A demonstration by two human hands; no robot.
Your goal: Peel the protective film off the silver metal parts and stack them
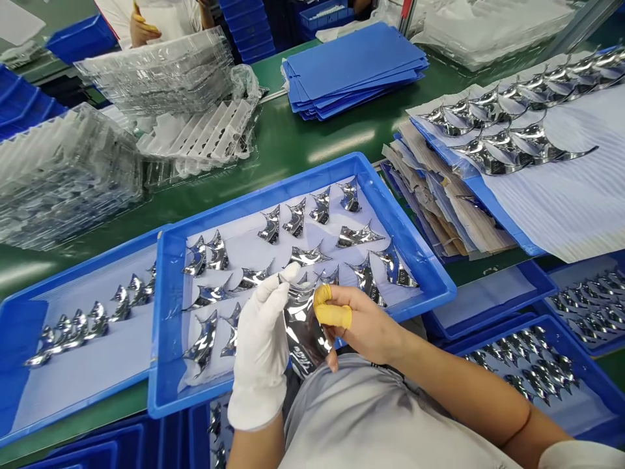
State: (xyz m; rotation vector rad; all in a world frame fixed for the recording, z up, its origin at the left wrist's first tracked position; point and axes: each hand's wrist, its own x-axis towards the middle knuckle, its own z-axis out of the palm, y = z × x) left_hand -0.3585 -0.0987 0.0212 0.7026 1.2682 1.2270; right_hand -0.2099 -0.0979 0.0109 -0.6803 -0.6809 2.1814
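A shiny chrome part [303, 326] with pale lettering near its lower end is held between my two hands, over the front edge of a blue tray [258, 195]. My left hand [261, 345], in a white glove, grips its left side. My right hand [359, 319], with yellow covers on some fingers, closes on its right side. Several chrome pieces [355, 236] lie spread on the white liner of the tray, some just beyond my fingers.
Another blue tray [73, 391] with chrome parts adjoins at left. Clear plastic trays [63, 176] are stacked behind it. Blue sheets [351, 65] lie at the back. More chrome parts [512, 146] rest on a lined stack at right. Across the bench, a person's hand [142, 27] shows.
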